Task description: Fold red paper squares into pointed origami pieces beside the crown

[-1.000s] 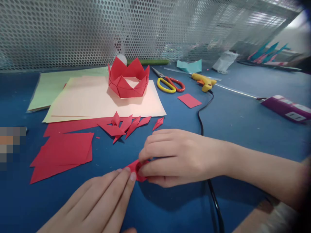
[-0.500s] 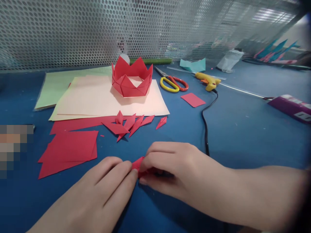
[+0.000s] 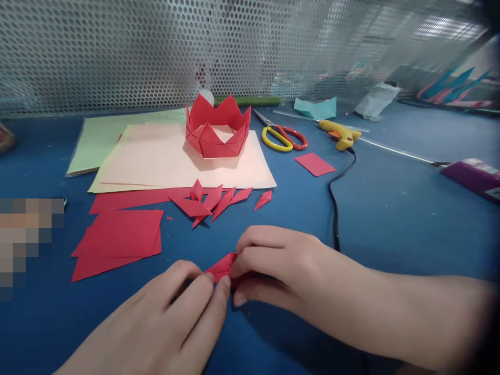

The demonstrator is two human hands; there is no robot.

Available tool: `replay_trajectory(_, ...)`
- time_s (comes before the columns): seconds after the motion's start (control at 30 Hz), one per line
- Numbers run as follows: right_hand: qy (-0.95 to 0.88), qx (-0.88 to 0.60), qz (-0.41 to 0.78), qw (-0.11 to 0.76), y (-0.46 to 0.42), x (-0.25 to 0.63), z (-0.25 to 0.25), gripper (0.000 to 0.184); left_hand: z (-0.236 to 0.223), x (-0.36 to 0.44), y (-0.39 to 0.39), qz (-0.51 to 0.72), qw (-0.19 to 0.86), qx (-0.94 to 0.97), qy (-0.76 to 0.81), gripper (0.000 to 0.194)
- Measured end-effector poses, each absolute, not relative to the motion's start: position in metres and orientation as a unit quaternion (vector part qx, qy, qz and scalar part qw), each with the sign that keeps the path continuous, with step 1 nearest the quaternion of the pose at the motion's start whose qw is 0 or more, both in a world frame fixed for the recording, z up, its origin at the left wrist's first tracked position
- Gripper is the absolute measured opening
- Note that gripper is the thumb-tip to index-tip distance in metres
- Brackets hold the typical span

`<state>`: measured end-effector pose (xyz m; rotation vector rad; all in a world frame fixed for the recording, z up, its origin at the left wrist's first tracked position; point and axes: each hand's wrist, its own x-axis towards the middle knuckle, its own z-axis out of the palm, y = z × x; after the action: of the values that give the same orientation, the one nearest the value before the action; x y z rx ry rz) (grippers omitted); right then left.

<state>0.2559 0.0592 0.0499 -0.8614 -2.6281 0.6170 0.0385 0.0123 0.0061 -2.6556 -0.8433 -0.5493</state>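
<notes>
A small piece of folded red paper (image 3: 221, 267) lies on the blue table between my hands. My left hand (image 3: 172, 312) presses its fingertips on the paper's left and near side. From the right, my right hand (image 3: 281, 265) pinches the other end, with the fingers curled over it and hiding part of it. Just beyond are several folded red paper pieces (image 3: 222, 204), pointed in shape, and a single one (image 3: 263, 200) apart to their right. A stack of red paper squares (image 3: 121, 234) rests to the left of them.
A red paper crown-like ring (image 3: 219, 140) stands on cream sheets (image 3: 148, 156). Scissors (image 3: 277, 139), a small red paper piece (image 3: 314, 164) and a yellow glue gun (image 3: 339, 134) with a black cord (image 3: 334, 208) lie to the right. A perforated metal screen (image 3: 117, 57) closes the back.
My left fingers have shifted on the folded paper, so more of it shows. The whole scene sits slightly further right in view.
</notes>
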Motion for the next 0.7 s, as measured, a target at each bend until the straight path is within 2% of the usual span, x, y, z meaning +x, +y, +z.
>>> replay_trajectory(0.1, -0.933, -0.264, 0.203, 0.134, 0.064, 0.257, 0.052, 0.014, 0.010, 0.038, 0.011, -0.215, 0.120, -0.923, -0.296, 0.030)
replay_trajectory(0.2, -0.953, -0.232, 0.140, 0.136, 0.065, 0.258, 0.052, 0.019, 0.020, 0.040, 0.016, -0.234, 0.122, -0.924, -0.277, 0.023)
replay_trajectory(0.37, -0.973, -0.167, -0.004, 0.159, 0.061, 0.257, 0.051, 0.029, 0.035, 0.046, 0.028, -0.227, 0.091, -0.928, -0.281, 0.030)
replay_trajectory(0.47, -0.972, -0.145, -0.040, 0.179, 0.058, 0.255, 0.050, 0.032, 0.039, 0.050, 0.031, -0.203, 0.089, -0.929, -0.295, 0.039)
replay_trajectory(0.6, -0.965, -0.188, -0.036, 0.182, 0.053, 0.252, 0.047, 0.030, 0.039, 0.051, 0.030, -0.185, 0.124, -0.928, -0.299, 0.042)
replay_trajectory(0.7, -0.939, -0.275, 0.063, 0.199, 0.051, 0.248, 0.045, 0.021, 0.036, 0.048, 0.029, -0.173, 0.147, -0.922, -0.314, 0.043)
